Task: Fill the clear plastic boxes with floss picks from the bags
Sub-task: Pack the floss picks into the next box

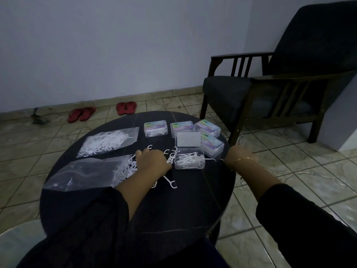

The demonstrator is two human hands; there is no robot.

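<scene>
1. The left hand [152, 161] is laid palm down on a heap of loose floss picks [127, 167] at the mouth of the near bag [85, 173]; its fingers are bent over the picks, but whether any are actually gripped cannot be told.
2. The right hand [241, 156] is held at the right edge of the round dark table [135, 219], just beside the open box; its fingers are hidden behind the wrist, so its state cannot be told. A thin gold bracelet [243, 159] is worn on that wrist.
3. The open clear box [189, 161] is placed between the two hands, partly filled with white picks, its lid [189, 139] raised upright behind it.
4. A few stray picks [171, 182] are scattered on the table near the left wrist.
5. A second bag [110, 142], flat and full of picks, is seen beyond the near bag.
6. Four closed boxes with coloured labels are set at the far side: one [155, 128] on the left, one [182, 127] next to it, and two [209, 127] on the right, the nearer of them [213, 147] just behind the open lid.
7. A dark armchair [280, 84] is seen to the right on the tiled floor, and two pairs of red sandals [126, 107] by the wall.
</scene>
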